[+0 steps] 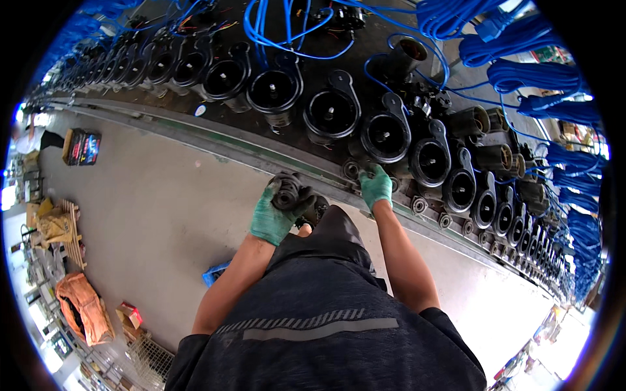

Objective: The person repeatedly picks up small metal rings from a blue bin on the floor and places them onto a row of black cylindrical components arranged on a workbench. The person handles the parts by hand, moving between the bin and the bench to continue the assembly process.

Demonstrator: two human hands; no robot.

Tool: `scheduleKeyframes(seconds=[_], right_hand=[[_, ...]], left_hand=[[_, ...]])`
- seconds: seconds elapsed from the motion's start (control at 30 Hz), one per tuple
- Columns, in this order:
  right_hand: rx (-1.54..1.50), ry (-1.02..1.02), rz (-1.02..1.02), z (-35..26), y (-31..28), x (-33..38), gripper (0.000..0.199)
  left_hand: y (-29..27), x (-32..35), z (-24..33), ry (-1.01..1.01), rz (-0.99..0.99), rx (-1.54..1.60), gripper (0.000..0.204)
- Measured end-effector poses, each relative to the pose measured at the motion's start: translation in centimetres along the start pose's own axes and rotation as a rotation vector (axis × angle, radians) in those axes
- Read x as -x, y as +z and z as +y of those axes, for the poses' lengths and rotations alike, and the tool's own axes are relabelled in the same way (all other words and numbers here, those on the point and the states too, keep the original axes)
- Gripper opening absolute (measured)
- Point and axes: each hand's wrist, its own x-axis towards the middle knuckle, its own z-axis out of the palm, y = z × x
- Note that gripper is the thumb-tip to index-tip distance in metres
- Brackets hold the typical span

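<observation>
My left hand (272,215), in a green glove with darkened fingers, is closed round a dark bearing end cap (287,193). The cap has ringed steps round a centre hole and is held off the bench, above the floor. My right hand (376,188), also gloved in green, reaches to the bench edge with its fingers curled down; what they grip is hidden. Just left of those fingers sits another bearing end cap (351,170). Beyond the right hand stands a black round motor housing (386,137) with a raised arm and a shaft in its middle.
Similar housings (330,116) line the long dark bench in a curved row both ways. More end caps (418,205) lie along its near edge. Blue cable coils (535,78) hang and lie behind. Open metal cylinders (471,122) stand at the right. An orange sack (85,307) rests on the floor.
</observation>
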Motion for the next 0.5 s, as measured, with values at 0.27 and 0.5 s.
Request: scheduleKeyframes(seconds=[0.27, 0.5], right_hand=[[-0.012, -0.592, -0.226, -10.7, -2.3, 8.5, 0.029], [-0.414, -0.187, -0.415, -11.9, 0.4, 8.5, 0.035]], left_hand=[[3.2, -1.3, -1.7, 0.054, -0.054, -0.007, 0.047], [3.7, -2.8, -2.0, 0.182, -0.020, -0.078, 0.041]])
